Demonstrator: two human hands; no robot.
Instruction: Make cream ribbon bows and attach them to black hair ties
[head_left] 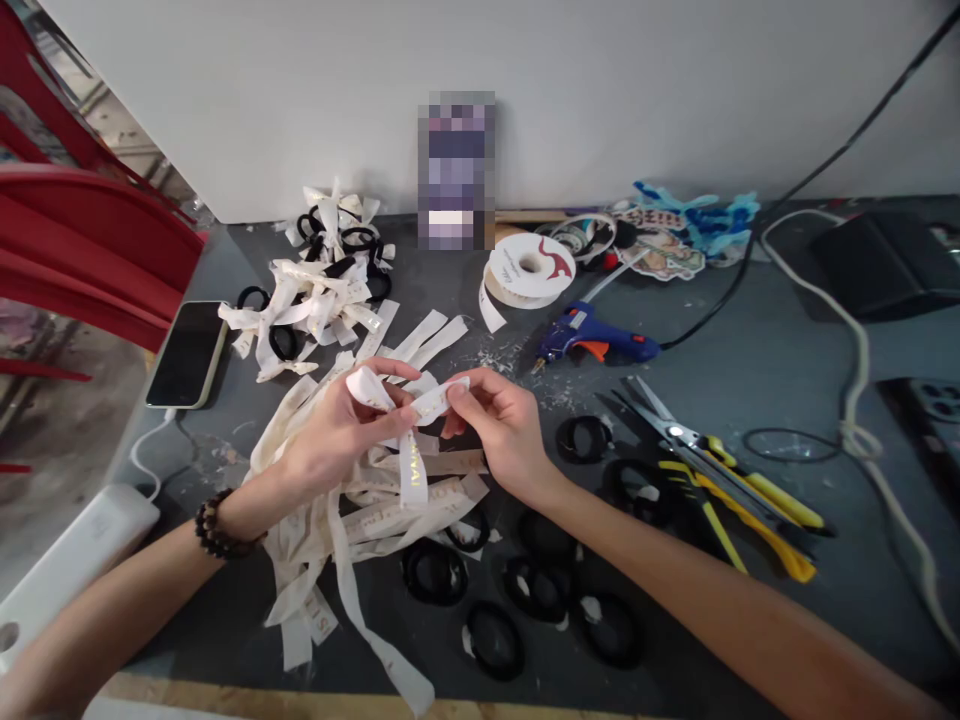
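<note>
Both hands pinch one white ribbon [413, 470] with gold lettering, folded into a loop near the middle of the table. My left hand [346, 428] closes on the crossing of the loop, and one printed tail hangs down below its fingers. The other end is gripped between thumb and fingers of my right hand [504, 432]. Beneath the hands lies a heap of loose cut ribbon strips [315, 520], partly covered by the left hand and wrist. Several black hair ties [493, 640], some with white bits on them, lie below and right of the hands.
Bows on black hair ties [319, 300] are piled at back left beside a phone [187, 355]. A ribbon spool [529, 270] and blue glue gun [592, 335] lie behind the hands. Scissors [679, 435] and yellow-handled cutters [750, 510] are at right, near cables [855, 400].
</note>
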